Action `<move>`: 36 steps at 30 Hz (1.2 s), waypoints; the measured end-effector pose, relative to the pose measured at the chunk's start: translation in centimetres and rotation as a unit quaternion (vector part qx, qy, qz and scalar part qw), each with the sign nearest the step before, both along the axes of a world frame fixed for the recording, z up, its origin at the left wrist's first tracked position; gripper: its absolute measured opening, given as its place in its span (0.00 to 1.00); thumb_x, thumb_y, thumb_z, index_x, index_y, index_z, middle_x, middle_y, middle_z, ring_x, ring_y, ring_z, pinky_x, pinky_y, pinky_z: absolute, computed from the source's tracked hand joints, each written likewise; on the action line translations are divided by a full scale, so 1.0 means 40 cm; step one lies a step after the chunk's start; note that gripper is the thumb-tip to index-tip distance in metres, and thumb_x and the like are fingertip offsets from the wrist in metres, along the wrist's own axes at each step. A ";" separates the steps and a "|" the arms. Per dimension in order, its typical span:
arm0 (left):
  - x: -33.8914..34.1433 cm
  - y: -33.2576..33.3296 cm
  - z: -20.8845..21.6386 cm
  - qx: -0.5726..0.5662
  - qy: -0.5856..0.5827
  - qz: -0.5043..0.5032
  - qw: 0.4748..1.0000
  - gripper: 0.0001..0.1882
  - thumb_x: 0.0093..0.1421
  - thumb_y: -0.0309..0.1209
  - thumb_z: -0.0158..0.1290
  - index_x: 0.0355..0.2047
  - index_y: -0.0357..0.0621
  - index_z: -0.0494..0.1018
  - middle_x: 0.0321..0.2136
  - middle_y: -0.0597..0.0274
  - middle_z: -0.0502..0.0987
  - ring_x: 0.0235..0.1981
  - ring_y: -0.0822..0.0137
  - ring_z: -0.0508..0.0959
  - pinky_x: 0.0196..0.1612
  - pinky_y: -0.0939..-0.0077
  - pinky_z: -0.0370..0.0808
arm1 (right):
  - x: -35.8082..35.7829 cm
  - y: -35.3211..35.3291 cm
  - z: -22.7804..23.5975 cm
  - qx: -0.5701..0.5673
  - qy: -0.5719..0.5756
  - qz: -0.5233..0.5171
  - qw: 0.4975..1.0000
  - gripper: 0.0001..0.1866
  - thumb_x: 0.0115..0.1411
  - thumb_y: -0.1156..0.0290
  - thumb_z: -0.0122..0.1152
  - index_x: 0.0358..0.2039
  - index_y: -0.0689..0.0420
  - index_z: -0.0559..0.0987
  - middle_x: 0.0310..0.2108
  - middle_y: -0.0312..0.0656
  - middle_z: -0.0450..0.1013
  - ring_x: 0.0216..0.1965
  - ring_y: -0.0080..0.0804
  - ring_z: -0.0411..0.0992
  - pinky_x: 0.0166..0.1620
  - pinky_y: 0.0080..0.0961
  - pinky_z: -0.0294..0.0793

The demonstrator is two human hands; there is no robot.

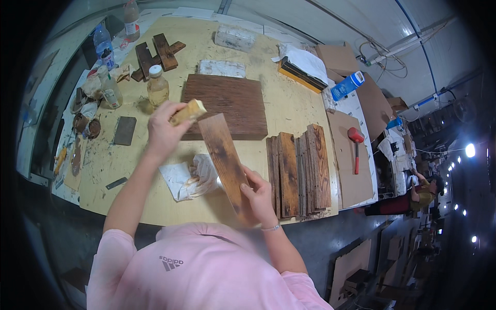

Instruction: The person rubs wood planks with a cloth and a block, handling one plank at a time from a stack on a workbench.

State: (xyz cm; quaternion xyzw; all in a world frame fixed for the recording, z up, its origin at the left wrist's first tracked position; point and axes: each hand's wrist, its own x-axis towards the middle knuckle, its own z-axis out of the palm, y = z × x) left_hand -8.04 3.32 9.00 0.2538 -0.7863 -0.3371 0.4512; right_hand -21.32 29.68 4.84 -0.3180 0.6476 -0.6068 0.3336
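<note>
My left hand (163, 130) is closed round a small yellowish block (190, 112), held just off the upper end of a brown wooden board (223, 157). My right hand (258, 196) grips that board by its lower right edge, thumb on its face. The board is tilted above the table and shows dark, scorched-looking patches. Beneath it lies a crumpled, brown-stained white cloth (194, 178). Beyond both hands is a wide dark brown slatted wooden panel (227, 106). To the right of my right hand, several similar boards (299, 173) stand side by side.
Left of the panel stand a capped jar of yellowish liquid (157, 89), a glass bottle (110, 92) and a flat grey block (124, 130). Dark wood pieces (164, 52) lie behind. At right are a red mallet (356, 142) and a blue bottle (347, 86). Another person (421, 195) is farther right.
</note>
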 end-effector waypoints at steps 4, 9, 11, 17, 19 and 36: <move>0.030 -0.020 -0.010 0.073 0.028 -0.051 0.996 0.19 0.44 0.20 0.65 0.39 0.37 0.78 0.33 0.60 0.77 0.35 0.67 0.78 0.40 0.75 0.73 | 0.005 0.029 0.026 0.034 0.064 0.027 0.997 0.35 0.49 0.76 0.71 0.60 0.60 0.72 0.36 0.35 0.67 0.42 0.25 0.68 0.50 0.22 0.68; 0.061 0.002 0.015 0.111 -0.037 -0.156 0.981 0.20 0.45 0.18 0.64 0.41 0.35 0.78 0.34 0.61 0.77 0.37 0.68 0.77 0.41 0.76 0.73 | 0.012 0.047 0.046 0.063 0.156 0.082 0.982 0.41 0.44 0.71 0.75 0.60 0.61 0.71 0.42 0.39 0.72 0.45 0.28 0.72 0.53 0.26 0.70; 0.058 -0.006 0.016 0.111 -0.046 -0.158 0.980 0.21 0.44 0.17 0.64 0.41 0.35 0.78 0.35 0.60 0.78 0.37 0.68 0.77 0.42 0.76 0.73 | 0.013 0.045 0.082 0.120 0.218 0.105 0.963 0.42 0.42 0.67 0.75 0.61 0.58 0.71 0.40 0.42 0.72 0.43 0.33 0.73 0.50 0.28 0.72; 0.072 -0.002 0.002 0.086 -0.040 -0.147 0.985 0.21 0.44 0.16 0.62 0.42 0.34 0.78 0.36 0.59 0.78 0.38 0.68 0.78 0.42 0.77 0.74 | -0.011 0.058 0.098 0.151 0.325 -0.007 0.934 0.39 0.43 0.60 0.72 0.58 0.55 0.73 0.39 0.48 0.73 0.41 0.46 0.74 0.48 0.36 0.74; 0.104 -0.036 -0.046 0.143 -0.016 -0.108 0.984 0.20 0.46 0.16 0.61 0.43 0.34 0.77 0.36 0.61 0.77 0.37 0.71 0.77 0.40 0.79 0.74 | -0.068 0.062 0.088 0.163 0.345 -0.115 0.917 0.36 0.44 0.61 0.71 0.54 0.61 0.74 0.40 0.50 0.74 0.43 0.47 0.75 0.48 0.35 0.75; 0.237 -0.017 -0.135 0.302 -0.031 -0.060 0.951 0.20 0.50 0.17 0.60 0.46 0.32 0.76 0.37 0.64 0.77 0.35 0.75 0.77 0.34 0.84 0.75 | -0.192 -0.152 -0.142 0.135 0.581 -0.104 0.795 0.24 0.52 0.72 0.67 0.51 0.59 0.75 0.52 0.50 0.69 0.55 0.48 0.68 0.54 0.38 0.72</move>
